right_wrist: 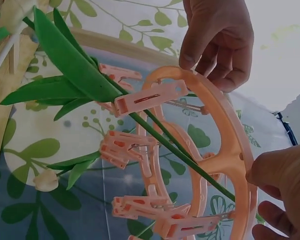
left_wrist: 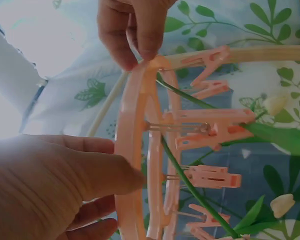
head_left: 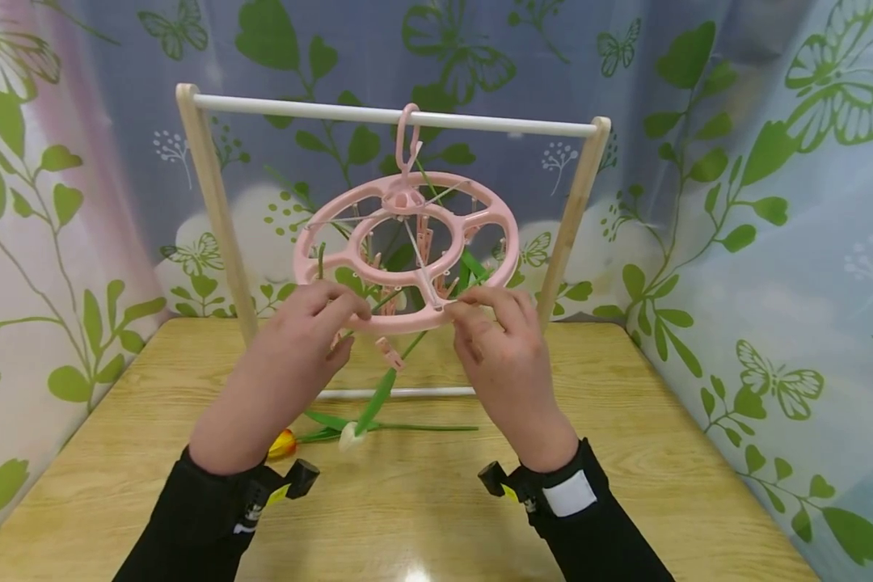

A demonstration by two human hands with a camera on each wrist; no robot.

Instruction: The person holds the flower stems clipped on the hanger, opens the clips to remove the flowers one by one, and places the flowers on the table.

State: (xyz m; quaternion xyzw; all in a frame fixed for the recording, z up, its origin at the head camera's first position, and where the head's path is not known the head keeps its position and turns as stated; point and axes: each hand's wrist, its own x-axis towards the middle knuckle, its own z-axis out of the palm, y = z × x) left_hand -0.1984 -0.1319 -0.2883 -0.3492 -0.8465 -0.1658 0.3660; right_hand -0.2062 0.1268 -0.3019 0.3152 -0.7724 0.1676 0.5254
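Observation:
A pink round clip hanger (head_left: 400, 324) hangs by its hook from the white bar of a wooden stand, its near rim tilted down. My left hand (head_left: 294, 343) pinches the rim at front left, and my right hand (head_left: 505, 347) pinches it at front right. Pink clips (left_wrist: 215, 127) dangle below the ring. In the right wrist view, a green-leaved stem (right_wrist: 72, 65) passes by a pink clip (right_wrist: 150, 98) and across the ring; whether the clip grips it I cannot tell. Another white tulip (right_wrist: 46, 180) shows beyond the clips.
On the wooden table (head_left: 407, 501), below the hanger, lie an orange-yellow tulip (head_left: 283, 444) and a white tulip (head_left: 351, 436) with green stems. The stand's wooden posts (head_left: 214, 202) rise on both sides, with a lower white bar (head_left: 422, 392) behind. A leafy patterned curtain surrounds the table.

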